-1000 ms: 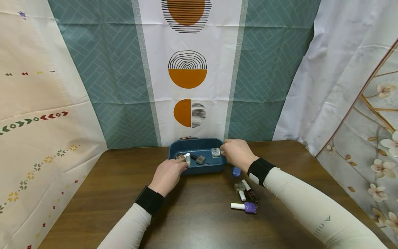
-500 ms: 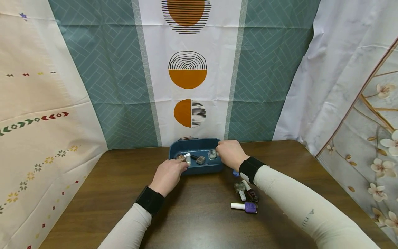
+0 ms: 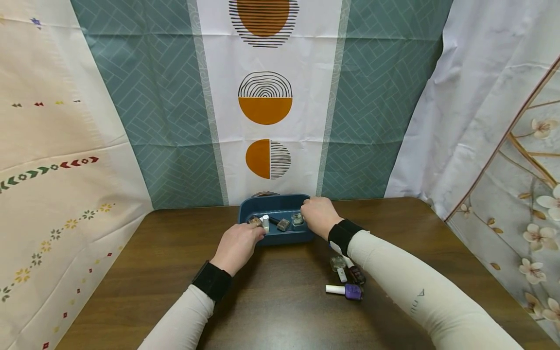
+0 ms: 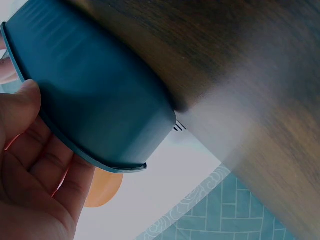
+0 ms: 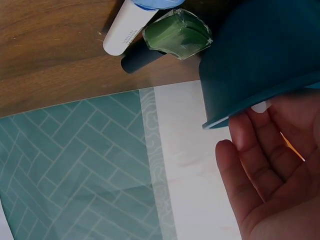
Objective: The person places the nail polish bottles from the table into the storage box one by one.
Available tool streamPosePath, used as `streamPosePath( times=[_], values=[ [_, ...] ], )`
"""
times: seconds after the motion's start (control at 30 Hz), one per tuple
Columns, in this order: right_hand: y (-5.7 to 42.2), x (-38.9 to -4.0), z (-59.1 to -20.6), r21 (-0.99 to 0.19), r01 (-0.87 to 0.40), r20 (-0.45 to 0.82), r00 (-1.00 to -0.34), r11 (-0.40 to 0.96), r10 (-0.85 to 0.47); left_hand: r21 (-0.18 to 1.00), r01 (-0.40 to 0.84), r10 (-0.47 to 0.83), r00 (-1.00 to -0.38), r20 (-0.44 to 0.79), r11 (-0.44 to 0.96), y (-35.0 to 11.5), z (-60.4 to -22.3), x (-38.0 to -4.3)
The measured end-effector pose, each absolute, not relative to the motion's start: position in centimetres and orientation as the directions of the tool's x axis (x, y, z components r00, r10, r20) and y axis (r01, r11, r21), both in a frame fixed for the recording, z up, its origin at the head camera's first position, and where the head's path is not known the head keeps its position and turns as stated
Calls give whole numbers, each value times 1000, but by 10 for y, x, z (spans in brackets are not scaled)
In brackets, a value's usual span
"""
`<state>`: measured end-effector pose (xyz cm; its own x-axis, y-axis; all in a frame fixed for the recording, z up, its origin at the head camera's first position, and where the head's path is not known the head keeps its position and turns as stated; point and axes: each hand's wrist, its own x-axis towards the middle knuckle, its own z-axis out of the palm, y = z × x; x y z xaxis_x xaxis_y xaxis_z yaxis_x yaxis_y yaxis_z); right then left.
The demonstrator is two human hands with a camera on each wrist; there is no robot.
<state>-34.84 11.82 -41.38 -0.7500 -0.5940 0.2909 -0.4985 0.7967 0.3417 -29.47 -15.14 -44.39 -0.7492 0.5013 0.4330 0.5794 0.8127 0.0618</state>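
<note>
A dark blue plastic bin [image 3: 284,239] stands at the back of the table. My left hand [image 3: 236,245] grips its front left rim; in the left wrist view the thumb lies outside the wall [image 4: 100,90]. Inside, near that hand, lie a brown glittery nail polish bottle [image 3: 255,221], a white-capped one [image 3: 266,223] and a black-capped glitter one [image 3: 283,224]. My right hand [image 3: 321,216] reaches over the right rim and holds a clear, silvery nail polish bottle [image 3: 297,219] low in the bin. Its fingertips are partly hidden by the rim.
Right of the bin, a purple nail polish bottle [image 3: 352,291], a dark one [image 3: 357,275] and a clear glitter one [image 3: 337,263] lie on the wooden table [image 3: 271,311]. The right wrist view shows a green bottle [image 5: 179,34] beside the bin. Patterned cloth hangs behind.
My right hand has moved left and slightly inward over the bin, bringing the clear nail polish bottle left and lower. The left hand stays on the rim.
</note>
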Motion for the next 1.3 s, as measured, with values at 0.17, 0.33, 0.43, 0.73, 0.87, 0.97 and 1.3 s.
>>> streamPosePath(
  times=[0.17,0.33,0.43,0.73,0.87,0.97,1.3],
  values=[
    [113,-352,-417,348,-496,267,-761,795,-591,54,589,509,-737,445,806,-152,-444,-295],
    [109,-355,-418,338,-493,280,-760,801,-586,50,591,508,-730,456,805,-153,-445,-295],
    [108,-355,-418,319,-500,289,-758,805,-585,51,590,506,-730,459,805,-153,-446,-295],
    [104,-357,-416,336,-492,212,-791,803,-573,7,596,520,-707,480,803,-153,-447,-297],
    [105,-358,-417,334,-507,203,-784,795,-586,-1,606,526,-689,498,795,-153,-447,-297],
    [104,-359,-417,325,-512,187,-790,795,-585,11,610,526,-692,495,792,-153,-447,-296],
    [102,-360,-414,332,-521,137,-798,786,-587,30,607,524,-709,471,794,-154,-446,-297]
  ],
)
